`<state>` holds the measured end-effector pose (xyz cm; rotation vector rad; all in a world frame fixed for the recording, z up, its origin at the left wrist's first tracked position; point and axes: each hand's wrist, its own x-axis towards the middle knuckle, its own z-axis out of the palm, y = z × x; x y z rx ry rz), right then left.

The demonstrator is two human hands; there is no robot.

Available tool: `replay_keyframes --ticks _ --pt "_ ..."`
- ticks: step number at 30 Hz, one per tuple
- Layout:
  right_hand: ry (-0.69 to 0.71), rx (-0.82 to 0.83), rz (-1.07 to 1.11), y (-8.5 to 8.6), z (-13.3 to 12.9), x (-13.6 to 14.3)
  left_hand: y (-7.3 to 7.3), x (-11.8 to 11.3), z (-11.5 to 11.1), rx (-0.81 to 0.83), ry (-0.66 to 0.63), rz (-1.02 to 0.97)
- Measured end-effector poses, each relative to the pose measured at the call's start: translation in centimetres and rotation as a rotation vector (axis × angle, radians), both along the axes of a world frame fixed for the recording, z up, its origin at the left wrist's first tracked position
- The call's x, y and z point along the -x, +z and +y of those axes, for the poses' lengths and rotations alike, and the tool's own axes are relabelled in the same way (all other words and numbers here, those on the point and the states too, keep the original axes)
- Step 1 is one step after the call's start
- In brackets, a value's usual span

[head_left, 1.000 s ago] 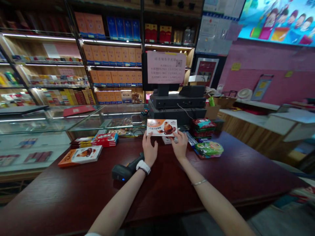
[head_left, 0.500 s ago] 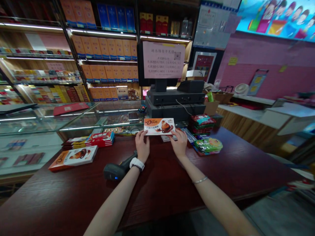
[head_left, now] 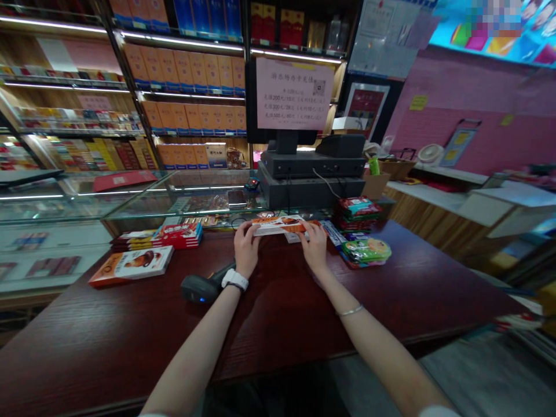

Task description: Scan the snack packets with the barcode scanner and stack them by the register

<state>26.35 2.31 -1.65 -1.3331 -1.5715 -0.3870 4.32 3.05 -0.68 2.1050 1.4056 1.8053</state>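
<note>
A white and orange chocolate box is held between my two hands above the dark red table. My left hand grips its left end, and my right hand grips the right end. The box is tilted, with its long side edge facing me. Beside my left wrist lies a black scanner with a blue light. A similar Dove box lies flat at the left, in front of red snack packs. Green packets rest right of my right hand.
Behind the hands stand a black monitor with a paper sign and a dark cash drawer. Red packets are stacked at the back right. A glass display case borders the table's far left edge.
The held box has tipped from face-on to nearly edge-on, so its printed front is much less visible. Both hands still hold it. The head view has shifted slightly downward.
</note>
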Motion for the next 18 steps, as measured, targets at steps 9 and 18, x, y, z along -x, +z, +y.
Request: replay_keyframes --ticks 9,18 --pt "0.012 0.008 -0.187 1.4 -1.5 1.3 0.2 -0.3 -0.4 -0.018 0.012 0.123" --pt "0.157 -0.002 -0.341 1.8 -3.3 3.7 0.1 -1.6 -1.7 -0.059 -0.025 0.325"
